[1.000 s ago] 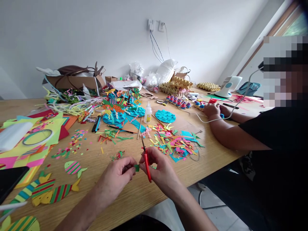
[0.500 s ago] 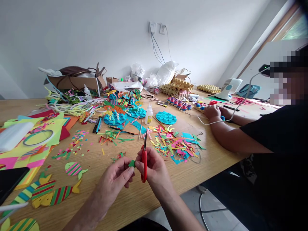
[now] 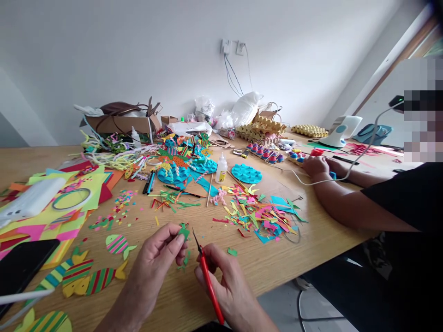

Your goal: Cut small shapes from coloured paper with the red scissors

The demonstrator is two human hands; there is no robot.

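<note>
Between the thumb and fingers of my left hand (image 3: 161, 253) is a small piece of green paper (image 3: 183, 232). My right hand (image 3: 224, 276) is closed round a pair of red-handled scissors (image 3: 210, 286), whose dark, narrow blades point up and left, just right of the green paper and apart from it. Small green scraps (image 3: 187, 259) lie on the table below the paper. Another green scrap (image 3: 232, 251) rests to the right of the scissors. Striped paper fish (image 3: 117, 244) lie left of my left hand.
Mixed paper cuttings (image 3: 266, 214) are heaped at centre right. A white glue bottle (image 3: 221, 170) stands beside a blue scalloped disc (image 3: 246, 174). Coloured sheets (image 3: 83, 184) and a black phone (image 3: 29, 258) lie left. On the right, a co-worker's hands (image 3: 316, 167) hold something red.
My hands have moved apart. The scissors have swung from upright to leaning left, handles lower. The green paper is now in my left hand alone, and a green scrap now shows on the table.
</note>
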